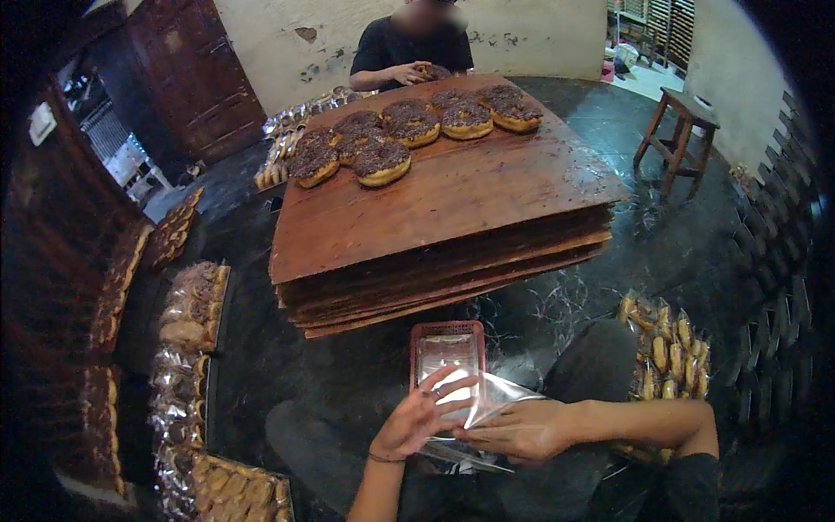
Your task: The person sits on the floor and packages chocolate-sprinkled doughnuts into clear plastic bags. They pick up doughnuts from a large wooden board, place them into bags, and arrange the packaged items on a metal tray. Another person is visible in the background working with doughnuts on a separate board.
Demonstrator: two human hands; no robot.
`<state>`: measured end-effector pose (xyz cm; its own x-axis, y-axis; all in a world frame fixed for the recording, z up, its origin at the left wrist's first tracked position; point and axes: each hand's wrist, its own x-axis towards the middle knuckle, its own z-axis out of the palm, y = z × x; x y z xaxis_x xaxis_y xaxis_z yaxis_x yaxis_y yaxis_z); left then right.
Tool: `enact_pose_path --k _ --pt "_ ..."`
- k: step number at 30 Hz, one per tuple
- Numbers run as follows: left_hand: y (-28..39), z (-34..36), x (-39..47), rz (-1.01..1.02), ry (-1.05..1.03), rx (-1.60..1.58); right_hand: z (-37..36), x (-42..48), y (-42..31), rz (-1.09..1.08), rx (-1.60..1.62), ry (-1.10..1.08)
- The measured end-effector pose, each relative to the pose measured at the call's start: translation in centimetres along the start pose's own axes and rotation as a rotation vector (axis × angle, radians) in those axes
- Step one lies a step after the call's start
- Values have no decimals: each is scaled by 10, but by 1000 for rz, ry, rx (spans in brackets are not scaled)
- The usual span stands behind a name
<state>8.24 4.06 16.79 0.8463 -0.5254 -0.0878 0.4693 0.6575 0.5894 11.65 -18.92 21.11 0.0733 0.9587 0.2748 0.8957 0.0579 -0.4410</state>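
Note:
My left hand, with a ring on one finger, is raised palm up over a small red plastic basket, its fingers spread. Against it, my right hand grips a clear plastic bag; part of the film hangs below both hands. Whether my left fingertips touch the film is hard to see. A stack of flat clear bags lies in the basket. Beyond it is a pile of wooden boards, topped with several round doughnuts covered in chocolate sprinkles.
Across the boards a person handles a doughnut. Wrapped pastries lie by my right knee. Trays of bagged and unbagged pastries line the floor at left. A wooden stool stands at far right.

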Motion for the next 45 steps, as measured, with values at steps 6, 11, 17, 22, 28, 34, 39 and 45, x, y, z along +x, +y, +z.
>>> enact_pose_path --k 6,11,17,22,28,34,39,45 --pt "13 31 -12 198 -36 192 -5 29 -22 416 744 27" --pt "-8 24 -33 612 -199 31 21 49 -19 207 301 486" --pt "-27 31 -20 789 339 32 24 87 -3 279 359 277" --pt "29 -27 -62 1031 457 -407 -64 98 20 321 282 116" --pt "15 -52 -46 818 366 -900 -149 173 194 779 -239 806" --pt "2 -43 -41 720 335 -1000 -150 234 201 1197 -230 721" --pt "-4 -48 -37 662 339 -1099 -142 169 191 787 188 875" --pt "-1 -27 -17 631 240 -1116 -94 84 -6 486 1133 682"
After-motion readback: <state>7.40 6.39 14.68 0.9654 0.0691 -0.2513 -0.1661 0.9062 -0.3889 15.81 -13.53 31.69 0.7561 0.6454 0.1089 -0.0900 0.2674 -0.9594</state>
